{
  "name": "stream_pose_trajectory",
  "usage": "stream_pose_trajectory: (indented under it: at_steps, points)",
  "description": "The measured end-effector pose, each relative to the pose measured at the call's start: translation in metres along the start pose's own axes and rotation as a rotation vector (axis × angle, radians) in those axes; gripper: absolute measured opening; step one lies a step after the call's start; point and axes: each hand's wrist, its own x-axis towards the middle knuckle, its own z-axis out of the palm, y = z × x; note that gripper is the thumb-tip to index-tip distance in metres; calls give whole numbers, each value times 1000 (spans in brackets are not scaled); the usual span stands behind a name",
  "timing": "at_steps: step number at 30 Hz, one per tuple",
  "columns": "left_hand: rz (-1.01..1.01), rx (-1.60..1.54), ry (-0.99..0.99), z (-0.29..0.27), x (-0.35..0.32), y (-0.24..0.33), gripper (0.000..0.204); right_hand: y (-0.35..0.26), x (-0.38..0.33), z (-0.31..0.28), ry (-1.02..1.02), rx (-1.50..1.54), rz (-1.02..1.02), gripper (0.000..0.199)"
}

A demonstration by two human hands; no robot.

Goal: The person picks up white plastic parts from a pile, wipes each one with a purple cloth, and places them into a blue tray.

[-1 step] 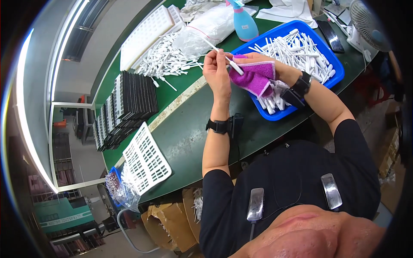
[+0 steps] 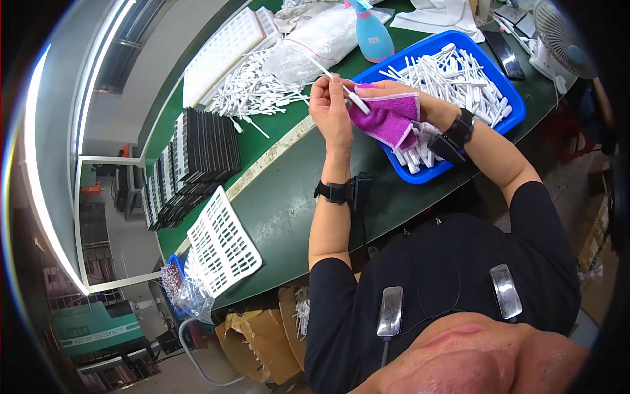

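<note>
A thin white plastic stick with a thicker end slants between my hands. My left hand is closed on its shaft, thumb and fingers pinched together. A purple cloth with a pale hem is in my right hand, which is closed on it beside the stick's thick end; the cloth partly hides those fingers. Beneath my right wrist stands a blue tray heaped with similar white sticks. Another pile of white sticks lies on the table beyond my left hand.
A blue spray bottle and a clear plastic bag stand behind my hands. Stacked black trays and a white slotted panel are at the left. A phone and a small fan sit at the far right.
</note>
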Motion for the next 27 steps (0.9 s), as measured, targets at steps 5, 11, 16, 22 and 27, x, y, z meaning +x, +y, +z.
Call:
stream_pose_trajectory:
  at_steps: [5, 11, 16, 22, 27]
  points:
    - [-112, -325, 69, 1, -1, 7, 16, -9, -10, 10, 70, -56, 56, 35]
    - [-151, -32, 52, 8, -4, 0, 23, -2, 2, -5, 80, -58, -163, 31]
    - [-138, -127, 104, -2, 1, -4, 26, -14, 2, -9, 105, 8, -113, 33]
    - [-143, -63, 117, -13, -2, -12, 27, -27, -12, -40, 223, 437, -423, 39]
    - [-273, -140, 85, -10, -5, -12, 28, -23, -11, -65, 218, 233, -718, 38]
